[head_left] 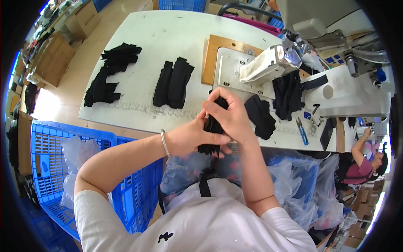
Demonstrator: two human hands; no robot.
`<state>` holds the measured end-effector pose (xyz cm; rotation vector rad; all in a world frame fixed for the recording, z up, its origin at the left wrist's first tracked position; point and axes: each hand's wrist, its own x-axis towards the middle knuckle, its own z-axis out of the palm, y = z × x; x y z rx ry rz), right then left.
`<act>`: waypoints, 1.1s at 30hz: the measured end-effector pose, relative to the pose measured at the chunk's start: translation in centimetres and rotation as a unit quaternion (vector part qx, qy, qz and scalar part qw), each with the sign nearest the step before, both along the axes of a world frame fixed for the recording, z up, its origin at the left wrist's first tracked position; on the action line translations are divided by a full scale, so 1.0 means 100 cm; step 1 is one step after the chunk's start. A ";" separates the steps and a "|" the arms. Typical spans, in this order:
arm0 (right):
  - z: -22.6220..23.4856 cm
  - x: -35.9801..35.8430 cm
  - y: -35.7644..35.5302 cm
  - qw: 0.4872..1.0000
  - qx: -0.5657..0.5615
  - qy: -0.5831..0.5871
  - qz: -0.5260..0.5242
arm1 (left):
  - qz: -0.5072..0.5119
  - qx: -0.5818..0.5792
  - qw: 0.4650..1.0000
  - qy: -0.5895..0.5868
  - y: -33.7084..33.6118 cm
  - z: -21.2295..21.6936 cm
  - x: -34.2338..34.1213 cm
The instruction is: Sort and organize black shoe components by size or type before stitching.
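Observation:
Both of my hands are at the front edge of the white table point(145, 35), closed around a bundle of black fabric strips point(213, 124). My left hand point(194, 135) grips the lower part, thumb across its front. At the upper end, the fingers of my right hand point(228, 113) are curled over the strips. The bundle stands roughly upright, partly hidden by the hands. Just beyond lie two flat stacks of black strips point(179, 84). Another black fabric stack point(259, 116) rests right of my right hand, and looser black piles point(121, 58) lie at the table's left.
A sewing machine point(268, 63) stands on the right, with black strips point(289, 97) beside it. Blue-handled snips point(302, 133) lie near the front edge. A blue plastic crate point(50, 147) is at my left, clear plastic bags point(289, 180) at my right. Another person point(357, 170) sits far right.

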<state>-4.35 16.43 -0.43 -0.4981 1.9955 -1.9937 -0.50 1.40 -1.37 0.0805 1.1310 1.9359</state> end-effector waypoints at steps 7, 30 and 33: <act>-0.003 0.002 0.000 0.997 -0.072 -0.008 -0.018 | 0.052 0.046 0.996 -0.054 -0.001 -0.002 0.006; -0.022 0.022 0.031 0.996 -0.072 0.024 -0.047 | 0.170 -0.039 0.982 0.076 0.012 0.014 0.007; -0.013 0.030 0.036 0.995 -0.043 0.035 -0.080 | 0.162 -0.036 0.982 0.087 0.008 0.003 0.009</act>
